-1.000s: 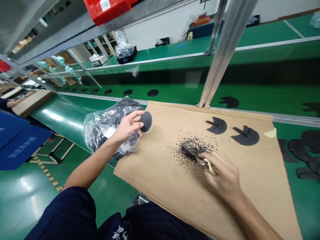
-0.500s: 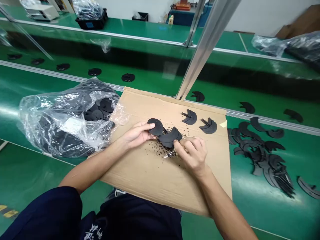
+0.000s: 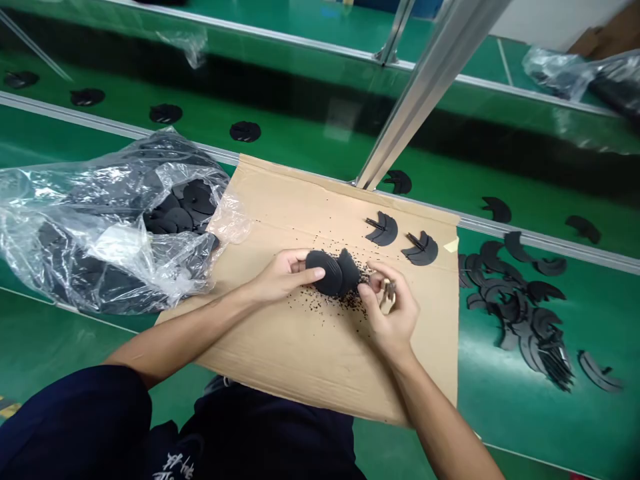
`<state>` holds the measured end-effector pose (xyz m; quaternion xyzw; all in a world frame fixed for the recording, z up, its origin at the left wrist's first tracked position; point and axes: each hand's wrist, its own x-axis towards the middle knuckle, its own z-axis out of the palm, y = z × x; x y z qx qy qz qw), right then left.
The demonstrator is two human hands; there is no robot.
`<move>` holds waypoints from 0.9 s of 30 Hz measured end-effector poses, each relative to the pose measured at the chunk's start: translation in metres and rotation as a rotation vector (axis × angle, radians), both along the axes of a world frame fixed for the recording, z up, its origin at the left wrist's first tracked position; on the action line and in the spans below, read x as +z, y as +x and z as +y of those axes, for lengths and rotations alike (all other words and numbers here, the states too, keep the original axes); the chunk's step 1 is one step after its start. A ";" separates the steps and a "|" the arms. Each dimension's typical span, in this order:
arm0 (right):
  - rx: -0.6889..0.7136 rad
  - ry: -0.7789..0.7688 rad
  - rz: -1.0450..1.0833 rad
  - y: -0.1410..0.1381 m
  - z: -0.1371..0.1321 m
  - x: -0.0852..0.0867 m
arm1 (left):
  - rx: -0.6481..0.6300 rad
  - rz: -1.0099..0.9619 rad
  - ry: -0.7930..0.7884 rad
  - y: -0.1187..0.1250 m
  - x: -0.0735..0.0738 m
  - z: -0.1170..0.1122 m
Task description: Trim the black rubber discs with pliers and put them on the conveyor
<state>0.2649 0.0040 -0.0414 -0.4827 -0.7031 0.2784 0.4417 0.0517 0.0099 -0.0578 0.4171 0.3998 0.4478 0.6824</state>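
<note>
My left hand (image 3: 281,275) pinches a stack of round black discs (image 3: 331,272) above a brown cardboard sheet (image 3: 310,347). My right hand (image 3: 389,311) grips the other side of the same stack and also holds a small tool with a pale handle (image 3: 388,293). Black crumbs (image 3: 330,300) lie scattered on the cardboard under the hands. Two cut black fan-shaped pieces (image 3: 383,229) lie side by side near the cardboard's far edge.
A clear plastic bag (image 3: 100,227) full of black discs lies at the left. A heap of cut black pieces (image 3: 525,307) lies on the green table at the right. Black discs (image 3: 245,131) ride the green belt behind. A slanted metal post (image 3: 425,87) rises from the cardboard's far edge.
My left hand carried a black disc from the bag to the middle of the cardboard. My right hand rose from the crumbs to meet it, and both now grip the stack.
</note>
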 end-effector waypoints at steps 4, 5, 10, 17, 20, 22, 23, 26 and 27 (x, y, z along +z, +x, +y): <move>0.096 -0.406 0.149 -0.001 0.003 0.007 | -0.020 0.134 0.151 0.003 0.005 -0.006; 0.091 -0.444 0.164 -0.001 0.003 0.008 | 0.022 0.184 0.200 0.002 0.007 -0.006; -0.019 -0.469 0.226 -0.001 0.005 0.006 | 0.254 0.230 0.230 -0.003 0.012 -0.001; -0.077 -0.477 0.237 -0.006 0.002 0.004 | 0.267 0.221 0.289 0.000 0.011 -0.004; -0.023 -0.489 0.233 -0.008 0.000 0.003 | 0.246 0.279 0.367 0.002 0.007 -0.007; 0.027 -0.485 0.237 -0.009 -0.001 0.003 | 0.231 0.342 0.390 0.003 0.004 -0.008; 0.051 -0.480 0.241 -0.009 -0.002 0.002 | 0.228 0.384 0.402 0.003 0.004 -0.008; 0.104 -0.467 0.240 -0.010 -0.004 0.001 | 0.223 0.502 0.475 0.001 0.001 -0.007; 0.110 -0.467 0.238 -0.010 -0.005 0.001 | 0.220 0.518 0.506 0.001 0.000 -0.007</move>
